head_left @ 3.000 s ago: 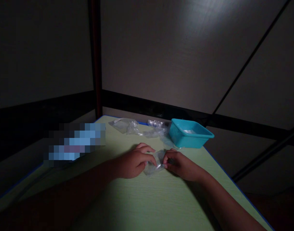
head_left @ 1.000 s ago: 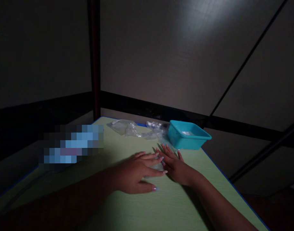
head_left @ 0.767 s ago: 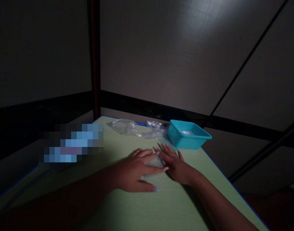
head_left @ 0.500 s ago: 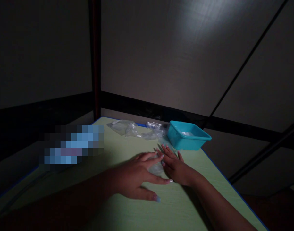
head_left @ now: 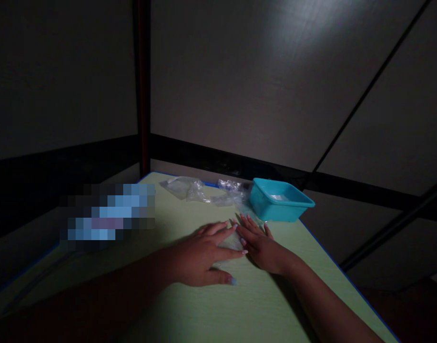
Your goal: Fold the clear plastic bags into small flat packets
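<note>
Evenly, the spread left hand (head_left: 200, 259) and flattened right hand (head_left: 263, 247), grasping nothing, should press the clear plastic (head_left: 231, 242) at twelve o'clock.

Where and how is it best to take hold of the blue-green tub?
I would pinch the tub by its rim at the right end, the right hand coming from above and right. The rim flares out beyond the sloping wall there, which should help the fingers, while clear plastic crowds the left side.
</note>
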Available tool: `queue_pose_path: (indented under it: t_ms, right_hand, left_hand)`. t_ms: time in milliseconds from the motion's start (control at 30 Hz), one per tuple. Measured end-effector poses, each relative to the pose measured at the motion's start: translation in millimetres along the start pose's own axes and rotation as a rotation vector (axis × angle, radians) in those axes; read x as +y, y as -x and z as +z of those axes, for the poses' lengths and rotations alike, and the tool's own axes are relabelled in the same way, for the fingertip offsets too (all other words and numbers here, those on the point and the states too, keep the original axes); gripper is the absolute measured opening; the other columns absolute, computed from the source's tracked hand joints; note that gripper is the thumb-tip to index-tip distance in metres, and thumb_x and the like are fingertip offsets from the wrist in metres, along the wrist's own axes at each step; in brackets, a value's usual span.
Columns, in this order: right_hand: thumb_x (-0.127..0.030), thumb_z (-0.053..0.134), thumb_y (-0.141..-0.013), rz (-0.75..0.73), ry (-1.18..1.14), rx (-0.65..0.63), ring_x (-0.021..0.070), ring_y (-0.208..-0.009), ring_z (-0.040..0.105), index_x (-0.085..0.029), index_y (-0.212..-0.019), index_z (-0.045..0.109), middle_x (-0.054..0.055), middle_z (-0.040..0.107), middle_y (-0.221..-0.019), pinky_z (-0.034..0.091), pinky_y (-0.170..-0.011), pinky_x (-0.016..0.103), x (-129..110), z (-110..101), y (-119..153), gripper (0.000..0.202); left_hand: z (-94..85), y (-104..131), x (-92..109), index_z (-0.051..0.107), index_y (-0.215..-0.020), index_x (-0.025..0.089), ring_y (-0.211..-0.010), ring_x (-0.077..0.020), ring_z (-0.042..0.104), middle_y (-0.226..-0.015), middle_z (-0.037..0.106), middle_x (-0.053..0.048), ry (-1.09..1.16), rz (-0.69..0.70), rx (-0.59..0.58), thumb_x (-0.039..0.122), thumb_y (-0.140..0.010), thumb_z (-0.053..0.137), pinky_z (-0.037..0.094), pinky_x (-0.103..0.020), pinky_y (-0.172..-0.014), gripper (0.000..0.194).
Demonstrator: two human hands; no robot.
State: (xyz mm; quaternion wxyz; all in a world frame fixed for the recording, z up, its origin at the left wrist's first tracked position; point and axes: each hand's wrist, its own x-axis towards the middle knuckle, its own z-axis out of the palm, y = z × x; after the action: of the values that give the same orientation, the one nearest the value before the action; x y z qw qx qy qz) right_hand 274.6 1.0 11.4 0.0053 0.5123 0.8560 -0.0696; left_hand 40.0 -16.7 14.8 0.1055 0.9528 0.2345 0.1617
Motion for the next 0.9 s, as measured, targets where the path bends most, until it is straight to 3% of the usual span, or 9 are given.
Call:
queue_pose_path:
  t_ms: [400, 633, 900]
  right_hand:
    - [-0.036, 0.027, -0.089, 0.050, -0.062, -0.018, 0.0233, -0.134, -0.003, -0.036, -0.139, 0.006, 0.000, -0.001, -0.147, -0.002, -0.099, 0.061, -2.1, -2.8, 0.7, 0.055]
    - [-0.046, 0.015, -0.091, 0.066, -0.104, -0.022, 0.0220, -0.134, -0.004, -0.032, -0.140, 0.005, 0.000, 0.000, -0.147, -0.005, -0.100, 0.059, -6.4, -4.9, 0.7, 0.052]
    - [-0.033, 0.021, -0.090, 0.038, 0.005, 0.011, 0.0202, -0.134, 0.001, -0.026, -0.139, -0.006, 0.002, 0.003, -0.147, -0.007, -0.100, 0.058, -7.1, 3.0, -2.0, 0.057]
  left_hand:
    - [2.0, -0.5, -1.2, 0.019, -0.139, 0.029, -0.134, -0.0296, 0.008, -0.147, 0.010, -0.006, -0.007, -0.034, -0.077, 0.059, -0.085, 0.031, 0.015, -0.051, -0.105, 0.064]
    - [0.1, -0.4, 0.0, 0.027, -0.137, 0.018, -0.134, -0.0300, 0.008, -0.146, 0.011, -0.011, -0.027, -0.059, -0.080, 0.058, -0.086, 0.028, 0.018, -0.047, -0.106, 0.065]
    - [1.5, 0.5, -1.5, 0.027, -0.137, 0.017, -0.134, -0.0271, 0.011, -0.146, 0.015, -0.011, -0.056, -0.052, -0.072, 0.056, -0.088, 0.024, 0.017, -0.047, -0.106, 0.063]
